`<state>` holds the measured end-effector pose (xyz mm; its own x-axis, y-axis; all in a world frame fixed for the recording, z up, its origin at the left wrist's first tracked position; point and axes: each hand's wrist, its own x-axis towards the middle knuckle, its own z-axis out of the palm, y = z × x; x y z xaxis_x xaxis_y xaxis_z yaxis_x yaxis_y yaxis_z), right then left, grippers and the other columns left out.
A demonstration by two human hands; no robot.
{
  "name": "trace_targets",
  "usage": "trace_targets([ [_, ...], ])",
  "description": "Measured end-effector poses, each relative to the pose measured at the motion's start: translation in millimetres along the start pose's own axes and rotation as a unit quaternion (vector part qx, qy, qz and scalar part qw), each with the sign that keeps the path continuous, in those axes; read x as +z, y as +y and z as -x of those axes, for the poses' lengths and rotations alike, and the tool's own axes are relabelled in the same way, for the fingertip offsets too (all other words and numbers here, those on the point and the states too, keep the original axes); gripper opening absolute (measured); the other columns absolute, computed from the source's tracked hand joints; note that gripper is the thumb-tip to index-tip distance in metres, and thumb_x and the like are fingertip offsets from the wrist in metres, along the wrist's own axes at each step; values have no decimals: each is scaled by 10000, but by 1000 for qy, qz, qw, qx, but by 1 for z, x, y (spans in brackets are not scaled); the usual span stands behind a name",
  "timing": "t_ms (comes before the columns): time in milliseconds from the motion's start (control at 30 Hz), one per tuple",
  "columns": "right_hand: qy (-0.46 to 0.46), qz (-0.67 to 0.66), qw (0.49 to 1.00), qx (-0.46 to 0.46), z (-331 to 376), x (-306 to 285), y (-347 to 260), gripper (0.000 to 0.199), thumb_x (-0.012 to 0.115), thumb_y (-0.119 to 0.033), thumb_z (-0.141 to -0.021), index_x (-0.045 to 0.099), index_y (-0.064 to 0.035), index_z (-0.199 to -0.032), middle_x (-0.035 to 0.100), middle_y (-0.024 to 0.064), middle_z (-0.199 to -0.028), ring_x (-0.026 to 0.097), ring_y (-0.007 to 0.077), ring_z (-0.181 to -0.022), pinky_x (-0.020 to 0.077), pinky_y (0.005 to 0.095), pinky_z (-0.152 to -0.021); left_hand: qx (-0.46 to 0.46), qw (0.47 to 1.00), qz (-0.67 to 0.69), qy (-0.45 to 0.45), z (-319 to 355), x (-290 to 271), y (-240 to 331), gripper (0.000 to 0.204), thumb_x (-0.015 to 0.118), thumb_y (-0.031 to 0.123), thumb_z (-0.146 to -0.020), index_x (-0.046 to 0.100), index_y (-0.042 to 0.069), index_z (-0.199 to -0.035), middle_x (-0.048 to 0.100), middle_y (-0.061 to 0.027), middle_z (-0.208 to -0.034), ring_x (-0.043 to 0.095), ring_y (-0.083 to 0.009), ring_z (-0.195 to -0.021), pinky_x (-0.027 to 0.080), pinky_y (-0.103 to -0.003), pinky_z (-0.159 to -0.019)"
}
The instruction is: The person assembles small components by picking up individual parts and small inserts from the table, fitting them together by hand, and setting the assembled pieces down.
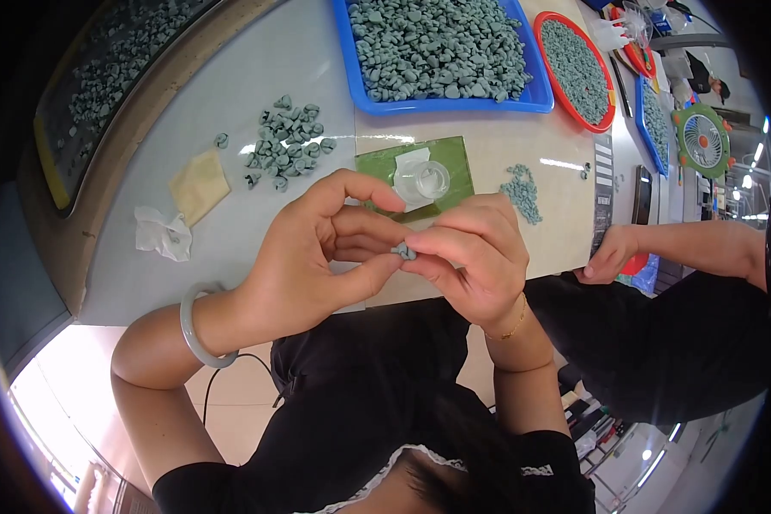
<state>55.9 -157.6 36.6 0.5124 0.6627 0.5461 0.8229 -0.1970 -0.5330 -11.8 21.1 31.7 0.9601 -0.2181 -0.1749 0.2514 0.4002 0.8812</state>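
My left hand (313,257) and right hand (471,257) pinch one small grey-green stone piece (403,252) between fingertips, above the near table edge (146,283) — looks light, hard, slippery; best gripped by its sides. Loose pile (284,141) lies far left.

Two blue trays (535,101) (651,120) and one red round tray (546,34) hold grey-green pieces, too many to count. Two loose heaps lie on the desk (231,248): the larger far left (284,141), the smaller right (521,193). One clear cup (421,180), one green mat (451,158), one fan (702,141).
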Motion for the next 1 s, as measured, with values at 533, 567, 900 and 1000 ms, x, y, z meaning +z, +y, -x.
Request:
trace_targets([
  [533, 27, 85, 992, -85, 2, 5, -3, 315, 749, -85, -564, 629, -41, -852, 548, 33, -811, 519, 200, -698, 419, 287, -594, 13, 1000, 3, 23, 2, 2, 0, 324, 516, -93, -773, 388, 16, -1050, 633, -127, -945, 607, -139, -900, 478, -253, -793],
  [567, 27, 84, 993, -85, 3, 6, -2, 315, 749, -85, -564, 629, -41, -852, 548, 33, -811, 519, 200, -698, 419, 287, -594, 13, 1000, 3, 24, 2, 1, -2, 324, 516, -93, -773, 388, 16, -1050, 633, -127, -945, 607, -139, -900, 478, -253, -793],
  [900, 26, 100, 990, -96, 2, 5, 1, 303, 739, -105, -577, 629, -40, -852, 553, 32, -816, 519, 196, -694, 414, 292, -581, 4, 1000, 12, 27, 0, 2, -1, 401, 525, -87, -769, 339, 29, -1105, 614, -144, -983, 606, -168, -931, 490, -274, -810],
  [1000, 26, 93, 991, -93, 3, 5, 2, 307, 742, -108, -571, 629, -42, -848, 551, 32, -813, 521, 197, -692, 415, 292, -581, 5, 1000, 3, 23, 1, 1, -1, 407, 532, -81, -769, 336, 31, -1108, 612, -147, -979, 604, -172, -939, 490, -284, -823],
])
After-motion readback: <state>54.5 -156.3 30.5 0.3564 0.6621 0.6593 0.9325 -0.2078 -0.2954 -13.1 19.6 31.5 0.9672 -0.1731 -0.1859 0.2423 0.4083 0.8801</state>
